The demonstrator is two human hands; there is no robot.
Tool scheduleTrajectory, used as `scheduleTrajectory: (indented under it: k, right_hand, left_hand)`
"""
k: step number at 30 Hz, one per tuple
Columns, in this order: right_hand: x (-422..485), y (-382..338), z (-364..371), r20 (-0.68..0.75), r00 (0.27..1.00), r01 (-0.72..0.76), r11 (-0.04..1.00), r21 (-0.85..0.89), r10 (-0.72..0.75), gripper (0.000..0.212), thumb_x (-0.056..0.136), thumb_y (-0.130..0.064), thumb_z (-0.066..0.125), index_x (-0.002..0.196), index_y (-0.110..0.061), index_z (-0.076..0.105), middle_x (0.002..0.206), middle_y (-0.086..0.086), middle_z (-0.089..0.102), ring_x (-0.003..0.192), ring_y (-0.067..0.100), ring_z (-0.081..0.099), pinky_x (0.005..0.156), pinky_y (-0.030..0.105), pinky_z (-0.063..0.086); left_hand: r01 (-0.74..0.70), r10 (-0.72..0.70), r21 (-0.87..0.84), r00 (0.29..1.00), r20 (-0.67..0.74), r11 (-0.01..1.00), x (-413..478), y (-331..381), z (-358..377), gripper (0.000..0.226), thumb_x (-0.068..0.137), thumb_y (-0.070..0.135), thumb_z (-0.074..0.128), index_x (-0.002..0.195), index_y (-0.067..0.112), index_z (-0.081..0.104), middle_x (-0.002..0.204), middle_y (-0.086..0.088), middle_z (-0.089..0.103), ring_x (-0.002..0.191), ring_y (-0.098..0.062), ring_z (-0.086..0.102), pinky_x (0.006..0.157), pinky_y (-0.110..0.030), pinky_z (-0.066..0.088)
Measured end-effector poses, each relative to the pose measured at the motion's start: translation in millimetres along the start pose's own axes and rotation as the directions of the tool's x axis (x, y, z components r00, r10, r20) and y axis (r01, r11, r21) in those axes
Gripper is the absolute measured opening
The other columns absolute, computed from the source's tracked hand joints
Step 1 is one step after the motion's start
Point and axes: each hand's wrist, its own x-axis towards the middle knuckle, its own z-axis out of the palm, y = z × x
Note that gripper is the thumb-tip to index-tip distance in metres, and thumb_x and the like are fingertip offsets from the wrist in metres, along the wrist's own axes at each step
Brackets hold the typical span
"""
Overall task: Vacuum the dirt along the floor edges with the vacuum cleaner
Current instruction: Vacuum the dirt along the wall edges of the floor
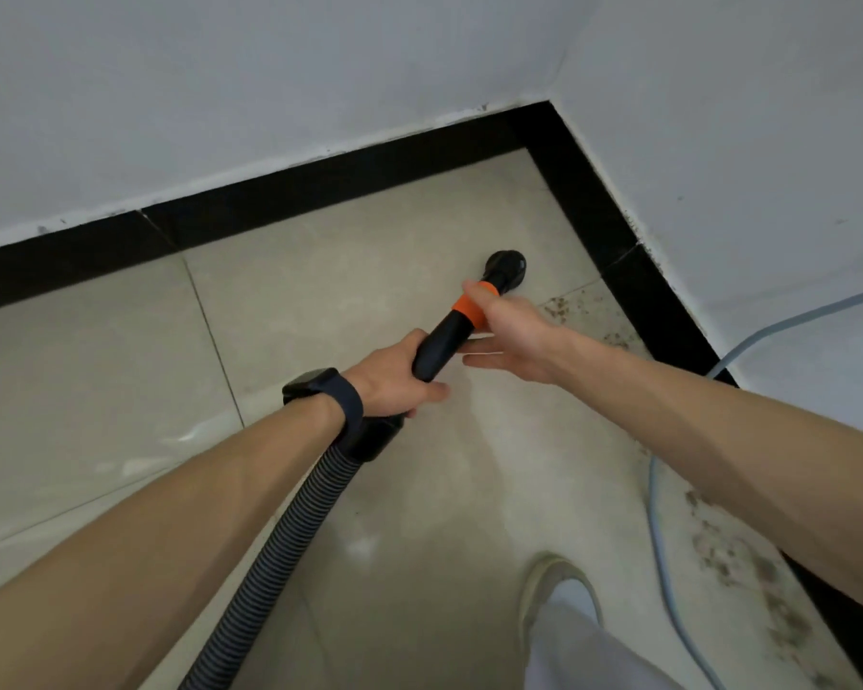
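Observation:
The black vacuum wand [444, 338] has an orange collar [469, 308] and ends in a round brush nozzle [506, 266] on the beige tile floor, a short way from the corner. My left hand [394, 378] grips the wand's lower end, just above the ribbed grey hose [280, 565]. My right hand [516, 331] is beside the wand. Its thumb lies on the orange collar and its fingers are straight, with their tips at the tube's side. Brown dirt [559, 308] lies right of the nozzle along the black baseboard [633, 271], and more dirt [748, 565] lies further back.
Two white walls meet in a corner [551, 99] with black baseboard along both. A light blue cable [666, 555] runs across the floor on the right and up the wall. My shoe [551, 585] and pale trouser leg are at the bottom. A dark watch [320, 385] is on my left wrist.

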Motion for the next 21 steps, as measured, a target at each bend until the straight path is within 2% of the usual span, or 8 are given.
scheduleTrajectory:
  k: [4, 6, 9, 12, 15, 18, 21]
  right_hand:
    - [5, 3, 18, -0.085, 0.996, 0.017, 0.988, 0.156, -0.003, 0.024, 0.104, -0.036, 0.061, 0.102, -0.014, 0.053, 0.105, 0.010, 0.066, 0.094, 0.027, 0.071, 0.087, 0.044, 0.061]
    - [4, 12, 27, -0.107, 0.994, 0.027, 0.950, 0.311, 0.006, 0.023, 0.103, -0.029, 0.063, 0.109, -0.010, 0.051, 0.103, 0.012, 0.064, 0.094, 0.028, 0.070, 0.079, 0.044, 0.062]
    - [4, 32, 34, -0.165, 0.986, 0.045, 0.929, 0.367, 0.018, 0.042, 0.100, -0.023, 0.067, 0.129, -0.007, 0.042, 0.112, 0.015, 0.063, 0.095, 0.028, 0.071, 0.065, 0.040, 0.063]
    - [3, 48, 31, -0.207, 0.977, 0.027, 0.923, 0.384, 0.058, 0.049, 0.096, -0.020, 0.071, 0.131, -0.008, 0.038, 0.110, 0.015, 0.062, 0.093, 0.029, 0.072, 0.060, 0.039, 0.064]
    - [0, 58, 28, -0.195, 0.977, 0.004, 0.901, 0.434, 0.089, 0.053, 0.094, -0.020, 0.073, 0.131, -0.010, 0.036, 0.108, 0.014, 0.061, 0.094, 0.030, 0.072, 0.064, 0.042, 0.065]
    - [0, 61, 38, -0.215, 0.972, 0.020, 0.880, 0.474, 0.094, 0.054, 0.094, -0.019, 0.072, 0.132, -0.012, 0.035, 0.115, 0.016, 0.060, 0.100, 0.034, 0.072, 0.074, 0.047, 0.065]
    - [3, 67, 53, -0.240, 0.968, 0.084, 0.805, 0.587, 0.074, 0.049, 0.096, -0.015, 0.066, 0.133, -0.015, 0.034, 0.104, 0.013, 0.058, 0.081, 0.030, 0.074, 0.080, 0.049, 0.064]
  left_hand:
    - [-0.022, 0.028, 0.131, 0.999, -0.045, 0.991, -9, 2, -8, 0.037, 0.087, 0.020, 0.067, 0.115, 0.021, 0.043, 0.081, -0.004, 0.064, 0.064, -0.020, 0.067, 0.056, -0.029, 0.053]
    - [-0.017, 0.029, 0.190, 0.998, -0.061, 0.982, -13, -5, -10, 0.035, 0.086, 0.018, 0.067, 0.113, 0.021, 0.044, 0.080, -0.006, 0.064, 0.066, -0.022, 0.067, 0.060, -0.032, 0.054]
    - [-0.053, 0.105, 0.371, 0.987, -0.121, 0.927, -19, -20, 1, 0.045, 0.088, 0.018, 0.061, 0.126, 0.022, 0.038, 0.083, -0.005, 0.060, 0.069, -0.027, 0.061, 0.061, -0.037, 0.051]
    - [-0.106, 0.206, 0.495, 0.967, -0.152, 0.863, -23, -35, 19, 0.048, 0.093, 0.027, 0.056, 0.134, 0.027, 0.032, 0.089, 0.002, 0.055, 0.072, -0.028, 0.058, 0.063, -0.037, 0.048]
    - [-0.095, 0.215, 0.501, 0.959, -0.186, 0.860, -21, -45, 23, 0.032, 0.094, 0.035, 0.054, 0.120, 0.029, 0.038, 0.086, 0.004, 0.059, 0.072, -0.026, 0.058, 0.060, -0.033, 0.042]
    - [-0.011, 0.139, 0.443, 0.956, -0.257, 0.897, -22, -47, 27, 0.021, 0.094, 0.043, 0.054, 0.104, 0.030, 0.041, 0.082, 0.005, 0.060, 0.070, -0.024, 0.059, 0.057, -0.031, 0.039]
    - [0.025, 0.072, 0.349, 0.963, -0.261, 0.937, -23, -47, 36, 0.016, 0.092, 0.039, 0.056, 0.099, 0.031, 0.043, 0.083, 0.005, 0.061, 0.070, -0.020, 0.060, 0.055, -0.028, 0.040]
